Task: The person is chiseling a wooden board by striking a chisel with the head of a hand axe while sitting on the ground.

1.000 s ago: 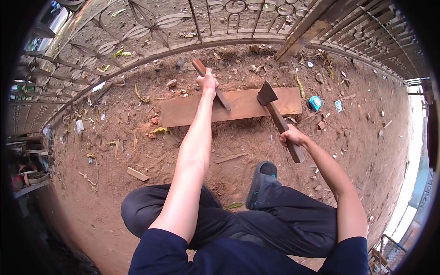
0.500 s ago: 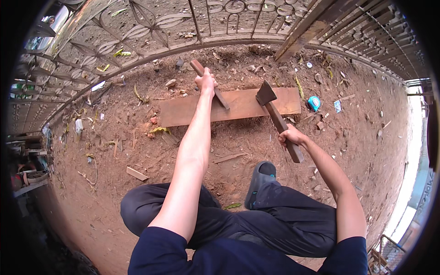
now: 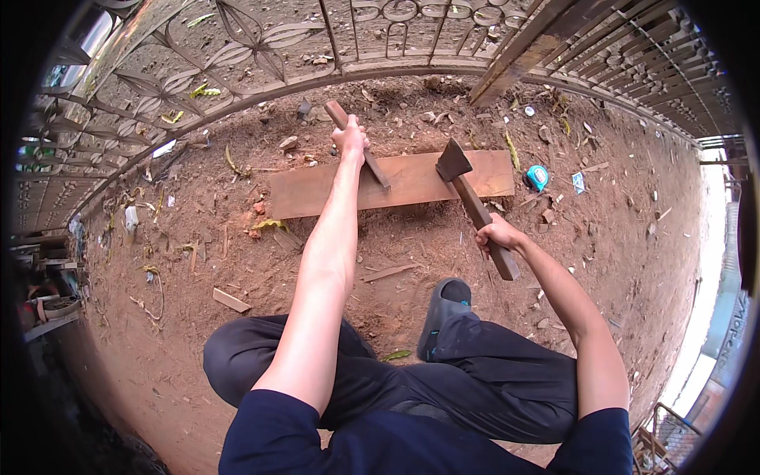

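My left hand [image 3: 349, 139] is closed round a narrow piece of wood [image 3: 377, 171]. The wood slants, its lower end meeting a flat reddish-brown plank [image 3: 413, 178] on the ground. My right hand [image 3: 497, 232] grips the wooden handle of a hatchet [image 3: 469, 195], low on its length. The dark, flared metal head shows over the plank's right part, to the right of the wood piece. Whether the blade touches the plank, I cannot tell.
Right of the plank lie a turquoise tape measure [image 3: 537, 178] and a small blue-white wrapper [image 3: 579, 183]. Wood scraps [image 3: 231, 300] litter the dirt. A metal fence [image 3: 348, 71] with a slanting post [image 3: 518, 59] runs along the far side. My sandalled foot [image 3: 444, 315] is close by.
The whole view has shifted slightly, so everything appears a little farther left. Both hands keep their holds, and the hatchet and wood piece stay in nearly the same places over the plank.
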### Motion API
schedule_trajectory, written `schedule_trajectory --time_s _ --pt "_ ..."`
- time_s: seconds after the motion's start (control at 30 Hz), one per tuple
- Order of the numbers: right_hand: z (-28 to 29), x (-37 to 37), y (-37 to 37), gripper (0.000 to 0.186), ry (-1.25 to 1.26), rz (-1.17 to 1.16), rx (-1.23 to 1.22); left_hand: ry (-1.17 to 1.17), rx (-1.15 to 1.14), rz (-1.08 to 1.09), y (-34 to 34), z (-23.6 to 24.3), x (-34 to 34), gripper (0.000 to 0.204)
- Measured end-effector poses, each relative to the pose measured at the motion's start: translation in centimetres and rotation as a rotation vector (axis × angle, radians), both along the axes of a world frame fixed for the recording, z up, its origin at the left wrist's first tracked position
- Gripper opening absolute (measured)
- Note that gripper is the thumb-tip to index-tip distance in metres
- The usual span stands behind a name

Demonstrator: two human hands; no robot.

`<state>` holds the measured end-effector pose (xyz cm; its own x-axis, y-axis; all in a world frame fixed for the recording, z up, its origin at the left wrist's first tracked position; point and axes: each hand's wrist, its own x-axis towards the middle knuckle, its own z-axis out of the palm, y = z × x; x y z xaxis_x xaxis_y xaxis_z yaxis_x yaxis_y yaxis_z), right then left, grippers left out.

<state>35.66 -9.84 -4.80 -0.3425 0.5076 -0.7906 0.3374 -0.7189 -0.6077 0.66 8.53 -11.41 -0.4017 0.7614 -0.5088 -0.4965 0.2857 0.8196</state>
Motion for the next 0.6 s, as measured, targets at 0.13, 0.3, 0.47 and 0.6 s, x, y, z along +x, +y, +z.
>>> schedule_trajectory --time_s 0.13,0.3,0.47,0.6 --pt "0.1 0.1 0.0 0.009 0.015 -0.010 -0.008 0.015 -0.006 0.001 0.0 0.0 0.1 0.018" --pt "-0.7 0.3 -0.1 0.010 0.004 -0.010 -0.013 0.006 -0.008 -0.002 0.2 -0.3 0.0 0.020" --pt "-0.5 0.2 0.0 0.011 0.005 -0.013 -0.025 -0.005 0.000 0.003 0.1 0.0 0.0 0.020" --pt "-0.4 0.1 0.1 0.010 0.000 -0.004 0.002 -0.007 0.047 -0.002 -0.3 0.9 0.0 0.020"
